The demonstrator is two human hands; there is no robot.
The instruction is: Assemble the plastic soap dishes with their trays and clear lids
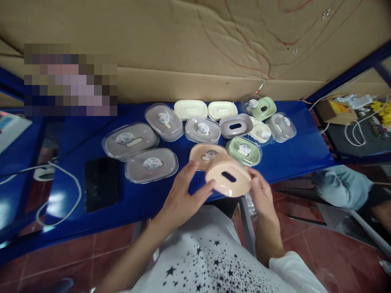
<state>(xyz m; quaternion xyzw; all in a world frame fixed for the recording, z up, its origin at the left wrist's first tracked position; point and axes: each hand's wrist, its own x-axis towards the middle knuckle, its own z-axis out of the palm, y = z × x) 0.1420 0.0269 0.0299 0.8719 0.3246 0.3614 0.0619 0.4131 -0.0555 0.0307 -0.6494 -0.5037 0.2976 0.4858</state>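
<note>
A peach oval plastic piece with a dark slot is tilted above the table's front edge. My right hand grips it by its right end. At its left edge is the thumb tip of my left hand, whose thumb and fingers are spread apart; whether the thumb touches is hard to tell. Just behind lies a peach oval box with a round label, partly hidden by the held piece. Beside that sits a green box under a clear lid.
Several grey lidded boxes stand on the blue table, with cream trays behind them. A black tablet-like slab lies at left, near a white cable. Another person's knee shows at right, beside the table.
</note>
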